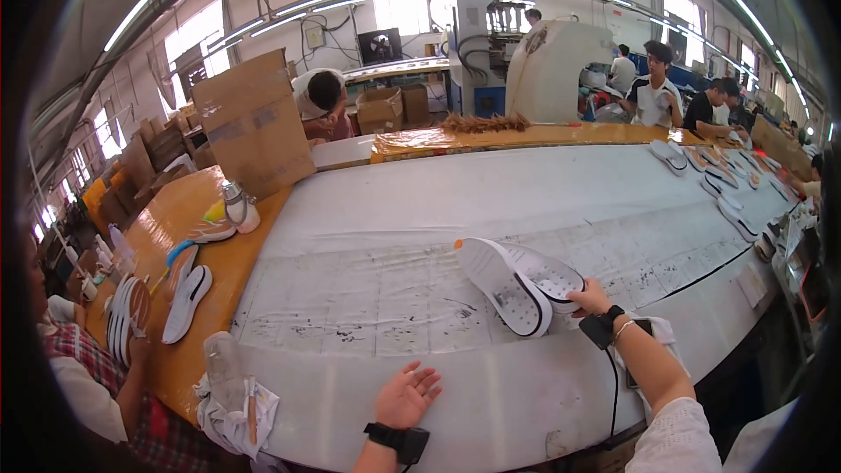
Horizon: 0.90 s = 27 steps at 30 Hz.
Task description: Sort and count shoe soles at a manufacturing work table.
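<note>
Two white shoe soles lie partly overlapped at the middle of the pale work table (350, 219). The nearer white sole (501, 285) has an orange tip, a dark edge line and small round dimples at its near end. Behind it, the other white sole (554, 275) is pinched at its right end by my right hand (592, 298). My left hand (408, 396) rests over the near part of the table, palm up with fingers loosely apart, holding nothing. Each wrist wears a black strapped device.
More soles (720, 177) are spread at the table's far right. On the left, an orange-topped table (229, 271) bears soles, a flask (240, 207) and a cardboard box (254, 123). A cloth (236, 412) with a clear bottle lies near. A co-worker's hand (138, 349) holds soles.
</note>
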Available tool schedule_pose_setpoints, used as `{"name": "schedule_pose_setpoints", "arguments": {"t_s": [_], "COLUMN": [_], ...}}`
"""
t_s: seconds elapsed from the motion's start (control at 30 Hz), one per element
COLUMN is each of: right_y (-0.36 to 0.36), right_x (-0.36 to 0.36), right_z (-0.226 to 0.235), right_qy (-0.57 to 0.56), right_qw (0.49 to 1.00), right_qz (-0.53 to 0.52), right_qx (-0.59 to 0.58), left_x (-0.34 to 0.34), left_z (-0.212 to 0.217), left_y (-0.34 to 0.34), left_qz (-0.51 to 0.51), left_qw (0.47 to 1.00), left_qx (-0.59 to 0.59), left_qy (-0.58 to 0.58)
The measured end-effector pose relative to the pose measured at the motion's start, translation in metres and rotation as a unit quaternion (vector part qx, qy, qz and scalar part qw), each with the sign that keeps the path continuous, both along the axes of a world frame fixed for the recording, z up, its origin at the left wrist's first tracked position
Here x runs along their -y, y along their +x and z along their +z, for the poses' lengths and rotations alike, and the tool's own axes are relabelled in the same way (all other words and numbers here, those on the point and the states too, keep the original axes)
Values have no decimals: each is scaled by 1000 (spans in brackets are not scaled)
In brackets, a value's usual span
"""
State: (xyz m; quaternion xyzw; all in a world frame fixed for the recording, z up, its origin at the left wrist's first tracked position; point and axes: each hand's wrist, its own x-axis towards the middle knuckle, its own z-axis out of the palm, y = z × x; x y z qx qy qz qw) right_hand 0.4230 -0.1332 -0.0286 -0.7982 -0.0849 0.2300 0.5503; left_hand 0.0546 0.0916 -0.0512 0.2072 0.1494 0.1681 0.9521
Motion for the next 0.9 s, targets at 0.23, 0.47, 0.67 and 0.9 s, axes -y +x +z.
{"name": "schedule_pose_setpoints", "arguments": {"t_s": [0.23, 0.47, 0.67, 0.9], "right_y": [-58, -150, -212, -220], "right_x": [-63, -56, -20, 66], "right_z": [9, 61, 65, 28], "right_qy": [137, 288, 377, 378], "right_qw": [975, 920, 872, 889], "right_qz": [80, 164, 179, 82], "right_qx": [-157, -208, -256, -245], "left_x": [-11, 7, 36, 100], "left_z": [-19, 40, 56, 47], "left_y": [94, 90, 35, -22], "left_qz": [-9, 73, -25, -21], "left_qw": [729, 993, 977, 590], "left_qx": [-135, -62, -11, -156], "left_qy": [670, 61, 211, 792]}}
